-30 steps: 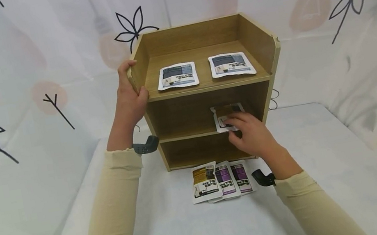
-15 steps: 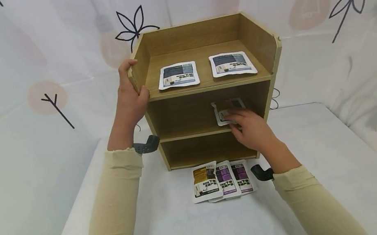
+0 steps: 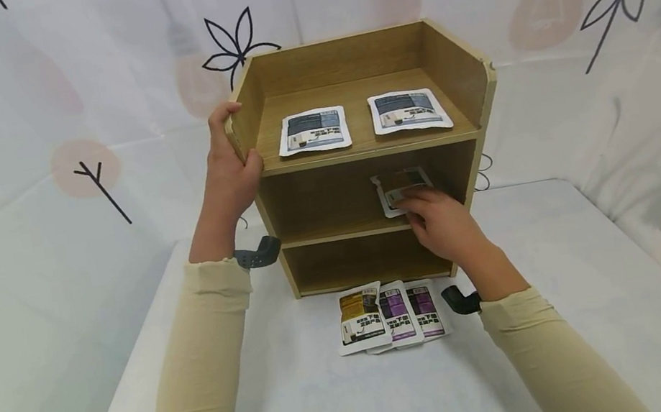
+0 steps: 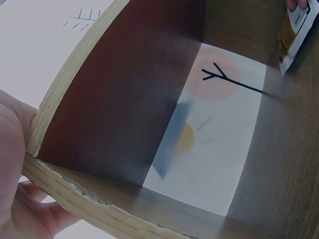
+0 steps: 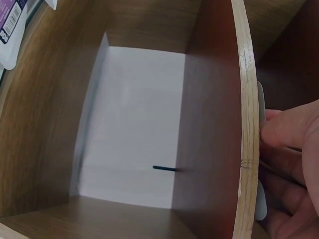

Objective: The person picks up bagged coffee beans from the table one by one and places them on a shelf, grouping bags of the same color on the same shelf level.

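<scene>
My left hand [image 3: 227, 168] grips the left side wall of a wooden shelf unit [image 3: 355, 155], fingers behind its outer edge and thumb at the front. In the left wrist view the same hand [image 4: 20, 169] wraps the board's edge. On the right of the middle level, my right hand [image 3: 441, 222] pinches a white-edged pouch with a brown label [image 3: 391, 187]. Its fingers lie over the near part of the pouch, hiding some of it. The right wrist view shows the right hand [image 5: 294, 154] at the shelf board's edge, with a sliver of the pouch [image 5: 261, 204] showing.
Two blue-labelled pouches [image 3: 313, 130] lie apart on the top level. Before the unit, a brown-labelled pouch [image 3: 361, 317] overlaps purple-labelled pouches [image 3: 398, 315] on the white-covered table [image 3: 351, 406]. A patterned cloth backdrop [image 3: 110, 68] hangs behind.
My right hand has pushed the brown-labelled pouch farther back into the middle level, and its front edge has moved away from the shelf's lip. The left hand keeps its grip.
</scene>
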`<state>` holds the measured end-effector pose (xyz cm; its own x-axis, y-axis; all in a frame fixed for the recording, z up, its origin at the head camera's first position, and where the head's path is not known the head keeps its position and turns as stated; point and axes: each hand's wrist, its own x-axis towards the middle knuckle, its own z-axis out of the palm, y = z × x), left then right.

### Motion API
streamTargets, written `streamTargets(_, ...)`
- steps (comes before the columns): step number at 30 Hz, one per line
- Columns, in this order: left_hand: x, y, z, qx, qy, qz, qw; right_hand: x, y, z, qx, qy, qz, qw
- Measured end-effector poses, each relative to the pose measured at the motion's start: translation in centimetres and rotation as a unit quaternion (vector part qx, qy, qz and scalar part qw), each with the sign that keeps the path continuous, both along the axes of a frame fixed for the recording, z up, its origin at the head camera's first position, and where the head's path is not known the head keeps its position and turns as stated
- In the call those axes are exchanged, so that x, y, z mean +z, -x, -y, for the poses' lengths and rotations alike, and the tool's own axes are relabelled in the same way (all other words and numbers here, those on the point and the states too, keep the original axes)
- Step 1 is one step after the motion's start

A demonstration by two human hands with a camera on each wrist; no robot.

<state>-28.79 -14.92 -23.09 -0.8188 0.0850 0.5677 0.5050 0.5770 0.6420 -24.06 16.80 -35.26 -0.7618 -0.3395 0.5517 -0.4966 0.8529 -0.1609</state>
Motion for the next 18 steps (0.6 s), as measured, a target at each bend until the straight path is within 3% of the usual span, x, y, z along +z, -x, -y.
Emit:
streamTargets(12, 0.1, -0.2, 0.0, 0.003, -0.002, 0.001, 1.0000, 0.1, -1.1, 0.6, 0.012, -0.005, -0.007, 1.000)
streamTargets(18, 0.1, -0.4, -0.2, 0.002, -0.003, 0.006, 1.0000, -0.1, -2.0, 1.0, 0.028, 0.010, -0.039, 0.999)
